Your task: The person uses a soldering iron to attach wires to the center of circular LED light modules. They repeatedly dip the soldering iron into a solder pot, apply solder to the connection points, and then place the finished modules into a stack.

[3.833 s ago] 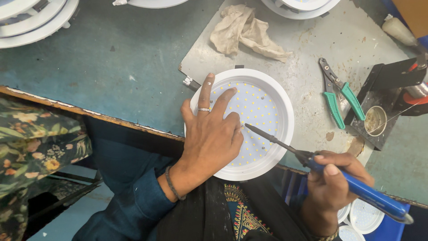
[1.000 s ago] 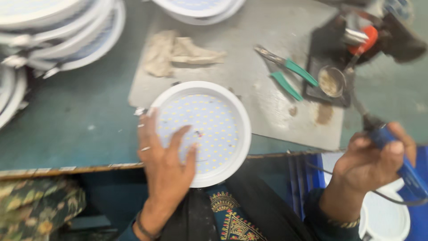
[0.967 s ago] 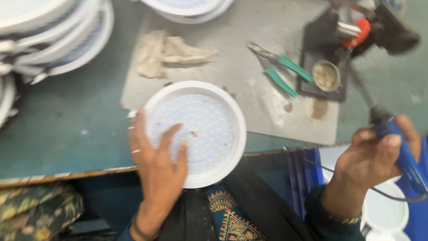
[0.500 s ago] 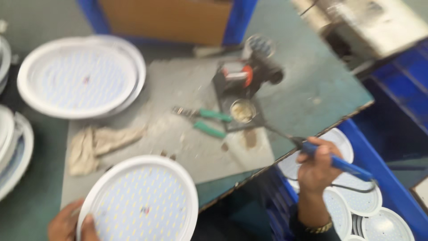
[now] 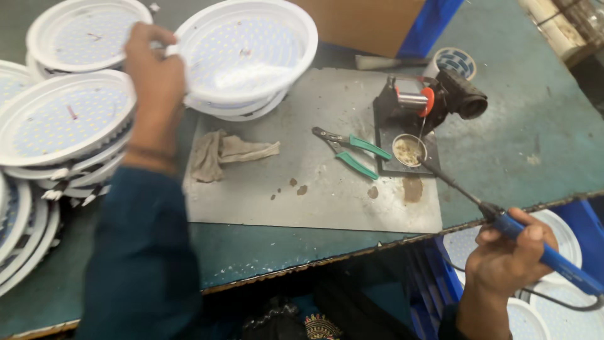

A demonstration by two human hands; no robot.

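Observation:
My left hand (image 5: 153, 75) grips the rim of a round white LED light panel (image 5: 245, 50) and holds it on top of a stack at the far side of the bench. My right hand (image 5: 509, 258) is shut on a blue-handled soldering iron (image 5: 535, 242) near the bench's front right edge. The iron's thin tip reaches up to a small round tin (image 5: 409, 150) on a black stand (image 5: 402, 135).
More stacks of white round panels (image 5: 63, 119) fill the left. A grey metal sheet (image 5: 327, 189) carries a crumpled rag (image 5: 226, 153) and green-handled pliers (image 5: 352, 151). A solder spool holder (image 5: 434, 101) and tape roll (image 5: 454, 62) stand behind. A blue bin (image 5: 566, 302) with panels sits at lower right.
My left hand has lifted the panel off the metal sheet and carried it away to the far stack. The soldering iron has moved right, its tip now at the tin.

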